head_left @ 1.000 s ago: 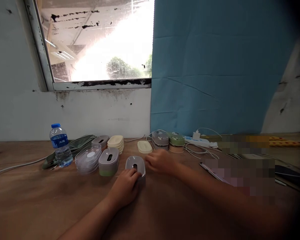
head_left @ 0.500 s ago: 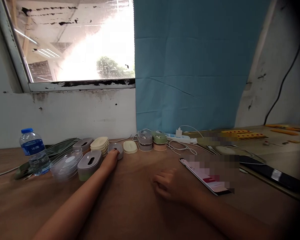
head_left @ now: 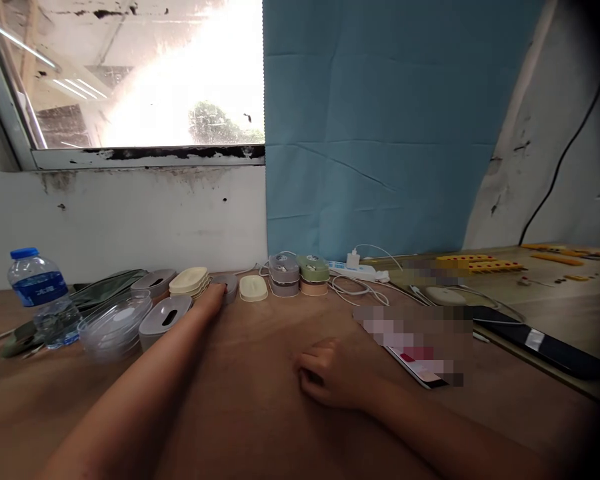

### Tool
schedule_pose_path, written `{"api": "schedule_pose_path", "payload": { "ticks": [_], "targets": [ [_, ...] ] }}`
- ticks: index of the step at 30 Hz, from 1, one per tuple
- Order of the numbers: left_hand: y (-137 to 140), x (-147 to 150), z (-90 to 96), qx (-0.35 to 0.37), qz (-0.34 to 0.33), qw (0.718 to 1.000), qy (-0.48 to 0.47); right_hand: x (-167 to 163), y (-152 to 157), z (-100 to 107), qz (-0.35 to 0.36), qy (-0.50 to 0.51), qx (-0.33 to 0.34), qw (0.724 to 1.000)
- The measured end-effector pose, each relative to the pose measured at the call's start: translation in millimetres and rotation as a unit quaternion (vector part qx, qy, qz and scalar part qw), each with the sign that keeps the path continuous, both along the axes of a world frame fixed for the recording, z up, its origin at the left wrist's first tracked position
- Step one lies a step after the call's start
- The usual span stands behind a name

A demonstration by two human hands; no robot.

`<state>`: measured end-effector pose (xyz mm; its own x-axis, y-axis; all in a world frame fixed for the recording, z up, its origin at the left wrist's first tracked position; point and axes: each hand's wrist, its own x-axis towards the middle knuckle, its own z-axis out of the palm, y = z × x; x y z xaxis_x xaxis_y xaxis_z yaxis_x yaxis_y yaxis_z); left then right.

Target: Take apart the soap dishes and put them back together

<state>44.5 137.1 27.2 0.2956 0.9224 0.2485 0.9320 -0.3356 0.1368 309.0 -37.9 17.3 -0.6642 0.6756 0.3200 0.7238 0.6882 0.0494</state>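
Observation:
My left hand (head_left: pixel 214 297) reaches out to a small grey plastic box (head_left: pixel 229 287) at the back of the table and grips its near side; the fingertips are partly hidden. Left of it stand a stack of cream lids (head_left: pixel 189 281) and two more grey-topped boxes with oval slots, one nearer (head_left: pixel 166 316) and one behind (head_left: pixel 153 285). A single cream lid (head_left: pixel 253 288) lies to its right. My right hand (head_left: pixel 325 372) rests on the tabletop with fingers loosely curled in and nothing visible in them. Beside it lies a phone (head_left: pixel 415 367), partly blurred out.
Clear plastic tubs (head_left: pixel 117 323) and a water bottle (head_left: pixel 43 300) stand at the left. Two lidded boxes, grey (head_left: pixel 284 275) and green (head_left: pixel 313 275), sit by the blue curtain (head_left: pixel 380 133). A power strip (head_left: pixel 357 271) and cables lie behind; a dark bar (head_left: pixel 545 343) is at right.
The whole view has shifted, with things appearing slightly further left and up. My left hand stays at the grey box, its forearm now covering more of the nearer slotted box. The right hand stays curled.

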Motion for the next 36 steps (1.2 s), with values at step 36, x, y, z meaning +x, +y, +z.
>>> {"api": "schedule_pose_path", "payload": {
  "ticks": [36],
  "targets": [
    [-20.8, 55.5, -37.9, 0.113, 0.092, 0.989, 0.015, -1.4, 2.2, 2.2, -0.012, 0.049, -0.05, 0.997]
  ]
}}
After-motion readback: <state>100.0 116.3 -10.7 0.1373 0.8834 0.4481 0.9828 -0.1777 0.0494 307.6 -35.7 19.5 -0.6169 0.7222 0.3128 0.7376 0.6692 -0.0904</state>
